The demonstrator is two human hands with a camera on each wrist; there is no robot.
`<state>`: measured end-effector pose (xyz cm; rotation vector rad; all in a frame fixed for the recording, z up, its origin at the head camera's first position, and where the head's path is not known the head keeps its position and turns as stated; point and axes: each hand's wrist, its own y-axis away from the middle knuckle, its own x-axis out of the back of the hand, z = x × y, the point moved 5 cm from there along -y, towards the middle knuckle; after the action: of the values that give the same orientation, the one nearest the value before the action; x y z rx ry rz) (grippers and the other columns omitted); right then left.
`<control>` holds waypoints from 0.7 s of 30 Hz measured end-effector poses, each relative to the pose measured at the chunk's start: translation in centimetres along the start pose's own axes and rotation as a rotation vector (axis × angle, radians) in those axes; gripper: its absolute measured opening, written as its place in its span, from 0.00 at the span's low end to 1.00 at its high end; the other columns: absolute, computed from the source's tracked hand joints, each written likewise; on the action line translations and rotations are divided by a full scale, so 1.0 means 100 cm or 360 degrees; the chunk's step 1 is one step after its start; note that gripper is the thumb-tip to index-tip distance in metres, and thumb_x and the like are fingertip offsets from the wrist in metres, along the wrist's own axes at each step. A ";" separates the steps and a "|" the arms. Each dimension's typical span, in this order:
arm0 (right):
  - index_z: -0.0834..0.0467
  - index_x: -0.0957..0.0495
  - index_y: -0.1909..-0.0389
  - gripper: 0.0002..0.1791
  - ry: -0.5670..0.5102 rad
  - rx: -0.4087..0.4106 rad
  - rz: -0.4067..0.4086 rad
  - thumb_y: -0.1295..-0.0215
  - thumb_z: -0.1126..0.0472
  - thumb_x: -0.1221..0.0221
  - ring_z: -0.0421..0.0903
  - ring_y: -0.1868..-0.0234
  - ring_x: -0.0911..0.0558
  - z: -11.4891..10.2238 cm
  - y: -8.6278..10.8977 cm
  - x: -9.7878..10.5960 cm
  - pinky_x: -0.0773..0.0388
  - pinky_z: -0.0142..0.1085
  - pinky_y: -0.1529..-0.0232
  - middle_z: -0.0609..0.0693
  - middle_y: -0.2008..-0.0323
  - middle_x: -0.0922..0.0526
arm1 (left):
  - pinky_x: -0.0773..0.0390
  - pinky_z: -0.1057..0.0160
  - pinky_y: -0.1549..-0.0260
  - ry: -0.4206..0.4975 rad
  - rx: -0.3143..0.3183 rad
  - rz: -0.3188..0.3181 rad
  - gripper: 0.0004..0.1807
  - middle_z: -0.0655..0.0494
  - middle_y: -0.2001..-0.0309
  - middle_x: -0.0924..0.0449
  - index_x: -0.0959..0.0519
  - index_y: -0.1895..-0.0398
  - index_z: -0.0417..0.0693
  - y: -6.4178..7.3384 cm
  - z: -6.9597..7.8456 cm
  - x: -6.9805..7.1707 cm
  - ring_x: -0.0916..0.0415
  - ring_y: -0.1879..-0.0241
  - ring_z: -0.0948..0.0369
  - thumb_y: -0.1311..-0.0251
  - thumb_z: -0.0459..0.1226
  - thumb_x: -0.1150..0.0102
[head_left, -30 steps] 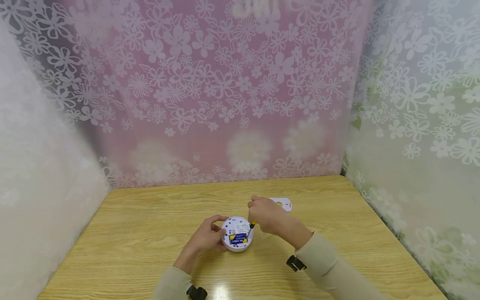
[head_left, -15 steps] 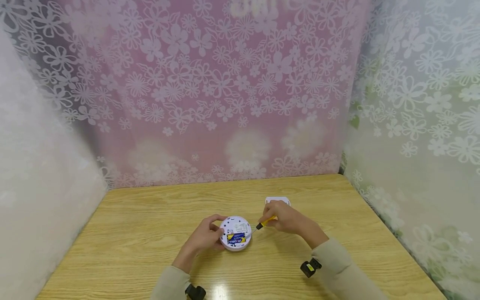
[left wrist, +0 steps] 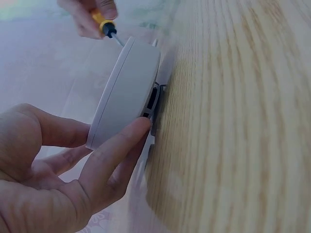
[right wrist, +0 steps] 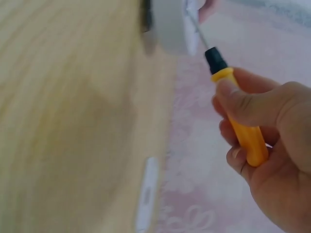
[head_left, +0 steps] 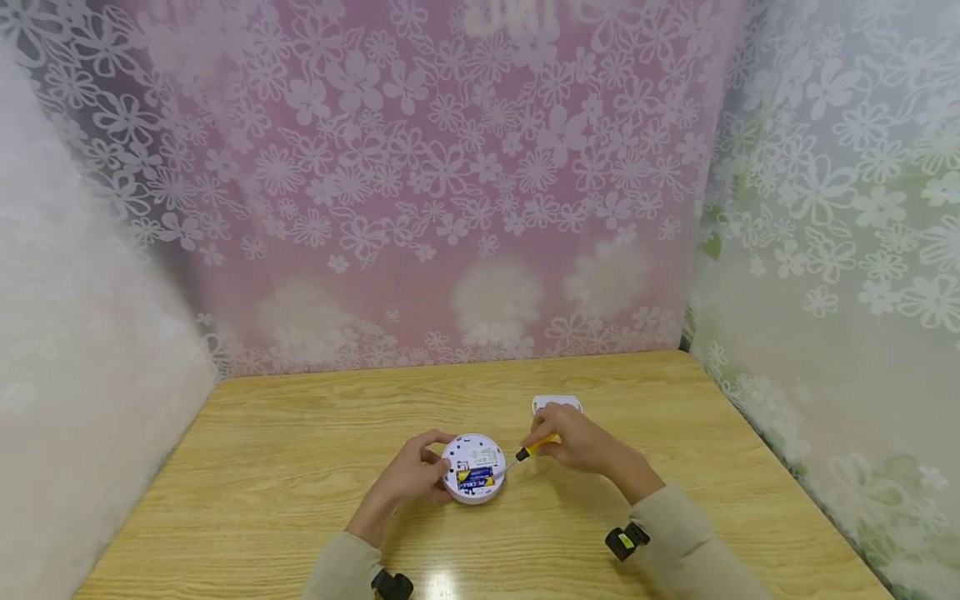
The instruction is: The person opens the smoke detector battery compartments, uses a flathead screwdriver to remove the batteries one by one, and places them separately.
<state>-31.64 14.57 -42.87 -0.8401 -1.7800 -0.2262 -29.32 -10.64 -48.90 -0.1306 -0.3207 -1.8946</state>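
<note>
A round white battery-powered device sits tilted just over the table, its open back facing up with blue-and-yellow batteries in a slot. My left hand grips its left edge, thumb on the back face and fingers underneath, as the left wrist view shows from the side. In my right hand is a screwdriver with a yellow handle and black collar. Its thin shaft slants down left, the tip at the right end of the batteries. Whether the tip touches a battery is too small to tell.
Behind the right hand lies a white flat plate with cut-outs, partly covered by that hand. The wooden table is bordered by floral curtains at the back and both sides. Black cameras are strapped to the wrists.
My right hand has moved right and lower, tipping the screwdriver from steep to a flatter slant. In the last half second it has barely moved. The left hand and device hold nearly still.
</note>
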 end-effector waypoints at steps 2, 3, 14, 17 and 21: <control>0.55 0.08 0.58 0.14 0.0133 0.0025 -0.0043 0.42 0.73 0.30 0.39 0.64 0.24 -0.011 -0.006 0.006 0.23 0.31 0.63 0.45 0.67 0.16 | 0.08 0.52 0.67 -0.0008 -0.0004 0.0002 0.24 0.36 0.55 0.24 0.29 0.30 0.42 0.000 0.000 -0.001 0.17 0.69 0.53 0.27 0.28 0.46; 0.55 0.08 0.58 0.14 0.0208 0.0034 -0.0076 0.43 0.74 0.30 0.39 0.65 0.25 -0.017 -0.010 0.008 0.23 0.31 0.64 0.46 0.67 0.17 | 0.08 0.52 0.67 -0.0012 -0.0004 0.0005 0.24 0.36 0.55 0.24 0.29 0.30 0.42 0.000 0.000 -0.001 0.17 0.69 0.53 0.27 0.28 0.46; 0.45 0.09 0.68 0.09 0.1179 0.0113 -0.0386 0.39 0.65 0.30 0.41 0.68 0.33 -0.083 -0.046 0.008 0.31 0.30 0.65 0.42 0.69 0.16 | 0.08 0.53 0.68 -0.0024 0.0011 0.0015 0.23 0.38 0.56 0.25 0.29 0.30 0.43 -0.002 -0.002 -0.003 0.17 0.67 0.53 0.27 0.29 0.45; 0.45 0.12 0.71 0.06 0.1354 0.0112 -0.0399 0.38 0.60 0.30 0.41 0.67 0.32 -0.094 -0.052 0.003 0.31 0.29 0.65 0.42 0.68 0.16 | 0.08 0.54 0.68 -0.0028 0.0017 0.0013 0.23 0.39 0.56 0.24 0.28 0.31 0.43 -0.003 -0.001 -0.003 0.17 0.67 0.54 0.27 0.29 0.44; 0.45 0.13 0.72 0.05 0.1444 0.0136 -0.0364 0.39 0.57 0.28 0.41 0.65 0.29 -0.099 -0.056 -0.002 0.31 0.29 0.66 0.42 0.67 0.15 | 0.09 0.55 0.68 -0.0033 0.0017 0.0018 0.23 0.40 0.57 0.24 0.28 0.31 0.43 -0.004 0.000 -0.003 0.17 0.69 0.54 0.28 0.29 0.44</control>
<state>-27.72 5.09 -37.91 -0.3601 -1.0073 -0.5742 -29.60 -10.28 -49.04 -0.1447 -0.3434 -1.8814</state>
